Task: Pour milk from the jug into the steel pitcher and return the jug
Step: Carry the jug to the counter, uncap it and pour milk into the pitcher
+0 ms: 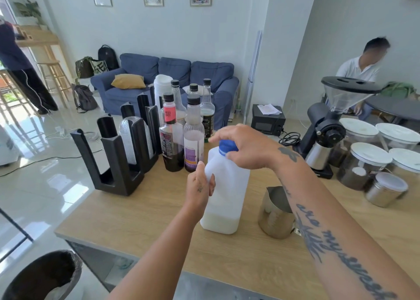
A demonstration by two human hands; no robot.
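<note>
Two hands: both on the milk jug (223,193), which stands upright on the wooden desk (141,218)
Left hand (200,185): fingers (211,184) curled round the jug's handle side, closed on it, thumb up against the shoulder of the jug
Right hand (244,146): fingers closed over the blue cap (227,146) from above, gripping it; the cap sits on the neck
Milk: a shallow white layer at the jug's bottom, well below the left fingers
Steel pitcher (276,212): upright on the desk just right of the jug, under the right forearm, spout toward the far side, not touching the jug; what is inside it I cannot tell
Syrup bottles (181,131): a cluster just beyond the right fingers, behind the jug
Black cup holder (118,159): left of the left fingers, clear lids stacked in one slot
Coffee grinder (329,127): well to the right of the right fingers
Lidded jars (372,163): farther right, past the grinder
</note>
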